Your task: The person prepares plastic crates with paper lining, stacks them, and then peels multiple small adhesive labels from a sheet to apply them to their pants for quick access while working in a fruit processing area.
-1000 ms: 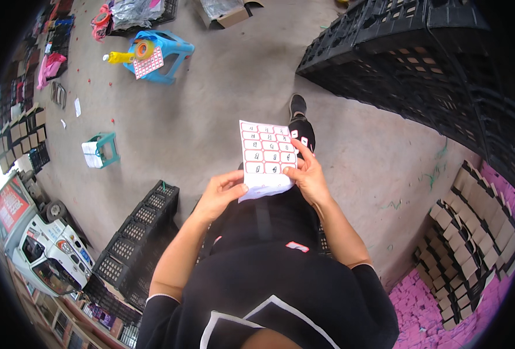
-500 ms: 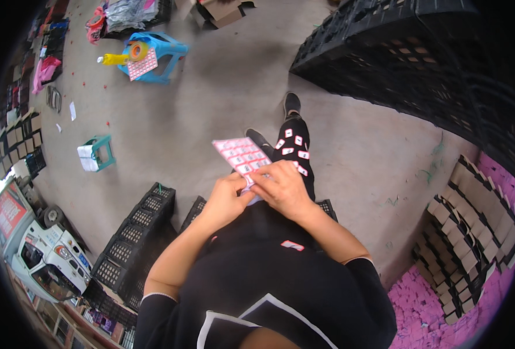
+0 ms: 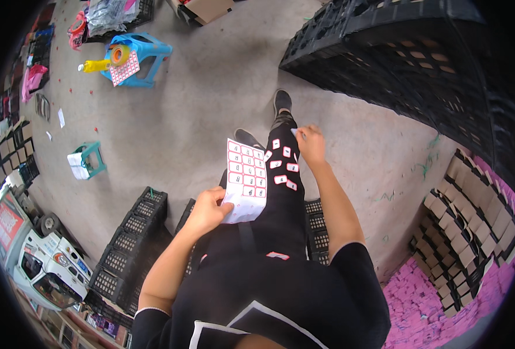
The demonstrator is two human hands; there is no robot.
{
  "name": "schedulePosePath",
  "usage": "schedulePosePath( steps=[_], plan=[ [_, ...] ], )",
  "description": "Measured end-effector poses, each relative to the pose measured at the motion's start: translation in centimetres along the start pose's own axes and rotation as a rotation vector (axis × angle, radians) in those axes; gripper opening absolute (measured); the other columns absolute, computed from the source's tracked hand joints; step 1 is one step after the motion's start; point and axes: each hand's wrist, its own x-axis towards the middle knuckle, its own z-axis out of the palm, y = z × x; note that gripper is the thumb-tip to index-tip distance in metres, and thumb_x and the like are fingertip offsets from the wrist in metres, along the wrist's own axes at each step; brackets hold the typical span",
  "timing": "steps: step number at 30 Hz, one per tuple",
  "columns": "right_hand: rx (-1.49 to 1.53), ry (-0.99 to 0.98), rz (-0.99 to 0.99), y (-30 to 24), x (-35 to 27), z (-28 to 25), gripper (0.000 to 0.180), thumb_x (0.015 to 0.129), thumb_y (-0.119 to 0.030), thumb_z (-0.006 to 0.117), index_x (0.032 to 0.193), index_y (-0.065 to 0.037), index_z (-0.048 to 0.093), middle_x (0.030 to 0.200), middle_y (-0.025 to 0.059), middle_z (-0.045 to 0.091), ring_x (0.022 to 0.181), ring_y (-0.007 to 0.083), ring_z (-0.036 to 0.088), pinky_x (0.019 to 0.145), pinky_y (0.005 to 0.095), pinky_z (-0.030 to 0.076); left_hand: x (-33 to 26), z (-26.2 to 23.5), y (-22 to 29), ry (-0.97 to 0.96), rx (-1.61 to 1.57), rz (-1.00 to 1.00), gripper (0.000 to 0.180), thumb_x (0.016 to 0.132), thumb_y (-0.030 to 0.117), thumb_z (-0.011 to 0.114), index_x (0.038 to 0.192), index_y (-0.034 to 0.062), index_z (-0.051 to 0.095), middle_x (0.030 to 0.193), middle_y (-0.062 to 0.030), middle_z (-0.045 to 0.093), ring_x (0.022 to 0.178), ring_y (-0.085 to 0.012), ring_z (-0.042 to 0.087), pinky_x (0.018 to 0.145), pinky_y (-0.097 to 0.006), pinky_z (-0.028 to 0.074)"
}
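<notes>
**A:** Sticker sheet, white with red-bordered labels in rows: where is it?

**B:** Over the person's left thigh, held up by its lower edge. The left hand has thumb and fingers pinched together on that bottom margin, so the sheet stands tilted away from the body.

**A:** And the right hand?

**B:** Stretched forward down the right leg, near the knee. Its fingertips are pressed together on one small sticker, at or just above the black trouser cloth; I cannot tell whether it is touching the leg.

**A:** Other stickers?

**B:** Several loose ones are stuck on the trouser leg between the sheet and the right hand, and one more lies higher up, near the waist.

**A:** What carries everything else?

**B:** A grey concrete floor. Black plastic crates lie beside the left leg toward the floor's lower left, a big stack of black crates fills the upper right, and stacked cardboard pieces sit at the right edge above pink foam blocks. A blue stool stands far up left with another sticker sheet on it.
</notes>
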Motion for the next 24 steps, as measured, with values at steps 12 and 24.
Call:
schedulePosePath(
  steps=[12, 24],
  plan=[
    [0.384, -0.288, 0.158, -5.6, -0.5, -1.5, 0.018, 0.084, -0.017, 0.061, 0.094, -0.004, 0.069, 0.088, 0.0119, 0.063, 0.082, 0.0279, 0.059, 0.077, 0.0369, 0.047, 1.9, 0.5, -0.1, 0.015, -0.453, -0.164, 0.030, 0.075, -0.001, 0.058, 0.104, -0.0086, 0.061, 0.093, -0.0097, 0.066, 0.079, -0.0146, 0.063, 0.073, -0.027, 0.050],
    [0.321, -0.406, -0.430, -16.3, -2.9, -5.5, 0.019, 0.071, -0.017, 0.074, 0.088, -0.008, 0.069, 0.082, 0.0014, 0.061, 0.076, 0.0198, 0.056, 0.070, 0.0331, 0.043, 1.1, -0.1, 1.9, -0.041, -0.250, 0.017, 0.015, 0.077, 0.002, 0.053, 0.087, -0.0023, 0.064, 0.072, 0.0025, 0.059, 0.062, -0.0048, 0.049, 0.056, -0.022, 0.040]
  ],
)
